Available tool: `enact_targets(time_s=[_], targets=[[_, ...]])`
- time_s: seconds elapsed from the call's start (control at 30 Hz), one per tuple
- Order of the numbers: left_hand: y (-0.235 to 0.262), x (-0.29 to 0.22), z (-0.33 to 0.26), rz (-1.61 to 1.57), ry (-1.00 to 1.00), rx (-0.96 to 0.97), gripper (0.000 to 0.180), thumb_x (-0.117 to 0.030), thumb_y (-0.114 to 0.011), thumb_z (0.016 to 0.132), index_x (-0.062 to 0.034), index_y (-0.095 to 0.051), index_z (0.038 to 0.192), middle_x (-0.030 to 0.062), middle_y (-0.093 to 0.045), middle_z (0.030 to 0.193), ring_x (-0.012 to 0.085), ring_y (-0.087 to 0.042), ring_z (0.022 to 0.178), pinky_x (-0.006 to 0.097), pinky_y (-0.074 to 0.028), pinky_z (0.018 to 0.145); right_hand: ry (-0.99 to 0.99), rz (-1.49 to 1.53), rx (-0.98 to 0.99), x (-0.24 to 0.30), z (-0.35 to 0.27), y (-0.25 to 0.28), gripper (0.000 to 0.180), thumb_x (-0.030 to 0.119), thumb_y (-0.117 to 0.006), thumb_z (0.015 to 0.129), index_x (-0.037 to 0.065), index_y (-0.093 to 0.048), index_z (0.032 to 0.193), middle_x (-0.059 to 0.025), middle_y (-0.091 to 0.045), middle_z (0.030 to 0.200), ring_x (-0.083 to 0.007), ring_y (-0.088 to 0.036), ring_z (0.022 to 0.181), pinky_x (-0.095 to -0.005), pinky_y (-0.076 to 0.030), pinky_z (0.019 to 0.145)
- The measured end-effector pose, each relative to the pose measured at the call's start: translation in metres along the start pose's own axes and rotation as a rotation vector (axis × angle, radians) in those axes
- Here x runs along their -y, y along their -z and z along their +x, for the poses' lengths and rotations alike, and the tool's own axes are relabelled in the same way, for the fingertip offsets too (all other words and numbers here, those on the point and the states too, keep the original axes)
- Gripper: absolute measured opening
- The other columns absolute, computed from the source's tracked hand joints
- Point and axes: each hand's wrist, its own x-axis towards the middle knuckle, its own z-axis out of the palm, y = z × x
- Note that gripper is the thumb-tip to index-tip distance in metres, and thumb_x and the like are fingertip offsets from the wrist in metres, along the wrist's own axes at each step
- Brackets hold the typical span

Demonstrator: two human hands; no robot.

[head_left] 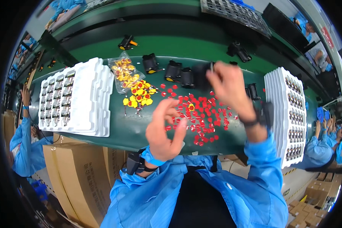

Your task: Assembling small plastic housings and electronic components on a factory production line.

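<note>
My left hand hovers over the near side of the red pieces, its fingers curled and the thumb apart, with nothing seen between them. Motion blurs my right hand, whose fingertips close on the right side of a black plastic housing, also smeared. That housing is at the right end of a row of similar black housings. Small red round pieces lie scattered on the green tabletop under and between my hands. Left of them is a pile of yellow-and-red parts with short leads.
A clear plastic bag holds more yellow-and-red parts. Stacked white trays of small metal parts stand at the left, and another white stack at the right. Cardboard boxes sit below the table's left edge. Other people work at both sides.
</note>
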Motion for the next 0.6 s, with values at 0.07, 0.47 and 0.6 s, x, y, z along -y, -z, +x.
enact_targets(time_s=[0.07,0.47,0.6], targets=[[0.014,0.000,-0.007,0.030,-0.134,-0.181,0.042,0.009,-0.059,0.088,0.0090,-0.047,0.129,0.0210,-0.066,0.112,0.0186,-0.065,0.082,0.028,-0.051,0.074,-0.167,-0.151,0.063,-0.037,0.061,-0.024,0.024,0.018,-0.069,0.083,-0.002,-0.063,0.071,-0.0264,-0.064,0.077,-0.0452,-0.064,0.078,-0.0532,-0.051,0.068],[0.079,0.007,-0.055,0.297,0.064,-0.238,0.011,0.006,-0.060,0.089,0.0056,-0.064,0.100,0.0114,-0.066,0.086,0.0165,-0.064,0.071,0.027,-0.050,0.066,-0.578,-0.231,0.336,-0.155,0.145,-0.119,0.037,0.031,-0.072,0.083,-0.003,-0.068,0.098,-0.0186,-0.074,0.085,-0.0295,-0.074,0.067,-0.0406,-0.059,0.070],[0.076,0.019,-0.004,0.370,0.034,-0.064,0.010,0.002,-0.062,0.087,0.0006,-0.062,0.097,0.0123,-0.063,0.078,0.0238,-0.064,0.067,0.033,-0.048,0.060,-0.505,-0.302,0.213,-0.143,0.136,-0.092,0.050,0.048,-0.074,0.084,0.000,-0.069,0.094,-0.0201,-0.074,0.087,-0.0333,-0.074,0.078,-0.0437,-0.058,0.074]])
